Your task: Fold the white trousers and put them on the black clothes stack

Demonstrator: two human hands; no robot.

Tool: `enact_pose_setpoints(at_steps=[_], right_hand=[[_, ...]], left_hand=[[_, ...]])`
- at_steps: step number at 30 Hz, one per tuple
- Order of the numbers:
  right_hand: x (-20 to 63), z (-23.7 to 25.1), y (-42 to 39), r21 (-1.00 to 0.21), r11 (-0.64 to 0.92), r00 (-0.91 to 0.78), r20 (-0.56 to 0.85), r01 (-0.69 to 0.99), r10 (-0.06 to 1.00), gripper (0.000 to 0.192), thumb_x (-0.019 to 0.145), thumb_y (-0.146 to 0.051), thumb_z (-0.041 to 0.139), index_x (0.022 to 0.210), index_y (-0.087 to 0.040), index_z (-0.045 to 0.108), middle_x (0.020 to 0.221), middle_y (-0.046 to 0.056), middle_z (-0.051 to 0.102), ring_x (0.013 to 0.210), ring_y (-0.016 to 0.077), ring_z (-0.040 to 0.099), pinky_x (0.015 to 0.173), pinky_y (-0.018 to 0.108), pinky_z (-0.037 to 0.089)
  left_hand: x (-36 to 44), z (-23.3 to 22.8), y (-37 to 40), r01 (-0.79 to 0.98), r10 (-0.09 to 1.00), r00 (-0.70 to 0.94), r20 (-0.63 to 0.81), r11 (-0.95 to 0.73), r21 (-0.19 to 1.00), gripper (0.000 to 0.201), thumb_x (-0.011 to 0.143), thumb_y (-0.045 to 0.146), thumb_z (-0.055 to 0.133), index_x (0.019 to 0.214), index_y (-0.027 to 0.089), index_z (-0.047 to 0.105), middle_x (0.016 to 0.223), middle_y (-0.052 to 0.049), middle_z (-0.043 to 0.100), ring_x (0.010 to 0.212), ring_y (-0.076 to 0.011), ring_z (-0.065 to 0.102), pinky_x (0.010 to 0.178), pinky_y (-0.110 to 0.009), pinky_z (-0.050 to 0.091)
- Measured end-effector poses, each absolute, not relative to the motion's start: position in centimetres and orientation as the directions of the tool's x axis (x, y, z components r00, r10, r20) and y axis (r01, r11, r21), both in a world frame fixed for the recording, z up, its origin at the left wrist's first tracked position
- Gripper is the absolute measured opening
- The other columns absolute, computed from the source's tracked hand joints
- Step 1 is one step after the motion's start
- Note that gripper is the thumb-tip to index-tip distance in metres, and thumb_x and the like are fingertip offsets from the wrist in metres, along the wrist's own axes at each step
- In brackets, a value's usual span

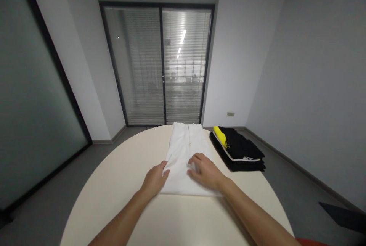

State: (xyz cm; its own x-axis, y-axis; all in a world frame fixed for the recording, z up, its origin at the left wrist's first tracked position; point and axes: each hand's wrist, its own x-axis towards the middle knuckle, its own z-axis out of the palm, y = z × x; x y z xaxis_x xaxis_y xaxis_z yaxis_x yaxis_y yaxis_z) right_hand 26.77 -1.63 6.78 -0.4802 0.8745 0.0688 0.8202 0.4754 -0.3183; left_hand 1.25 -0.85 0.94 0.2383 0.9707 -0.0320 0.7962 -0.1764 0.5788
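A white garment (pixel 178 179) lies flat on the round table, with a short seam or cord running down the middle of its far half. At its left edge my left hand (pixel 156 177) is closed, thumb on top and fingers at the side, pinching the cloth. My right hand (pixel 204 169) rests over the garment's right half, fingers bent, thumb and fingertips apart and slightly blurred. White cloth shows between that thumb and the fingers, but no firm grip is visible. Part of the right side is hidden beneath my right hand and forearm.
A stack of folded black clothes (pixel 243 145), with a yellow patch on top, sits at the table's right edge. The round cream table (pixel 114 188) curves away on both sides. Beyond are a glazed door with blinds (pixel 143 70) and grey walls.
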Motion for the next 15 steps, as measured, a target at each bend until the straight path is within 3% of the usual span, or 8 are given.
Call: enact_pose_setpoints(at_steps=[2,4,7,9,15], right_hand=[[26.6,7.6,-3.5,-0.365,0.58,-0.63,-0.022,0.728,0.776,0.041,0.081,-0.042,0.073,0.115,-0.021,0.064,0.117,0.007,0.062,0.108,0.0229,0.057,0.093,0.032,0.044],[26.4,7.9,-5.1,-0.316,0.633,-0.686,-0.087,0.707,0.723,0.039,0.081,-0.039,0.073,0.115,-0.022,0.064,0.116,0.007,0.063,0.104,0.0224,0.058,0.089,0.032,0.046],[26.0,7.5,-6.1,-0.177,0.652,-0.674,-0.113,0.737,0.73,0.022,0.094,-0.025,0.054,0.111,-0.019,0.065,0.111,0.008,0.065,0.099,0.0208,0.061,0.085,0.031,0.046],[25.9,7.2,-6.2,-0.128,0.658,-0.671,-0.122,0.742,0.732,0.025,0.099,-0.019,0.043,0.109,-0.017,0.066,0.107,0.009,0.066,0.097,0.0198,0.062,0.084,0.03,0.046],[25.5,8.2,-8.0,-0.176,0.709,-0.73,-0.136,0.683,0.67,0.024,0.099,-0.017,0.043,0.103,-0.016,0.067,0.099,0.007,0.068,0.09,0.0179,0.063,0.08,0.027,0.046]], left_hand=[[1.3,1.0,-0.8,0.798,0.971,0.238,-0.028,-0.179,0.575,0.03,0.099,0.026,0.047,0.125,0.018,0.058,0.111,-0.012,0.072,0.099,-0.0238,0.068,0.082,-0.028,0.043],[1.3,0.9,-0.8,0.798,0.971,0.237,-0.026,-0.179,0.576,0.03,0.1,0.027,0.046,0.124,0.018,0.058,0.109,-0.012,0.072,0.098,-0.0241,0.068,0.081,-0.029,0.043],[1.2,0.9,-0.8,0.787,0.968,0.247,-0.033,-0.181,0.59,0.029,0.099,0.026,0.044,0.122,0.016,0.059,0.108,-0.013,0.071,0.097,-0.0249,0.067,0.081,-0.029,0.042],[0.9,1.2,-0.8,0.766,0.959,0.281,-0.043,-0.197,0.612,0.028,0.098,0.026,0.045,0.121,0.016,0.059,0.108,-0.013,0.07,0.098,-0.0239,0.066,0.082,-0.029,0.042],[-1.0,3.7,-1.5,0.68,0.865,0.48,-0.15,-0.259,0.686,0.023,0.087,0.024,0.051,0.106,0.015,0.061,0.094,-0.005,0.068,0.085,-0.0194,0.062,0.073,-0.025,0.043]])
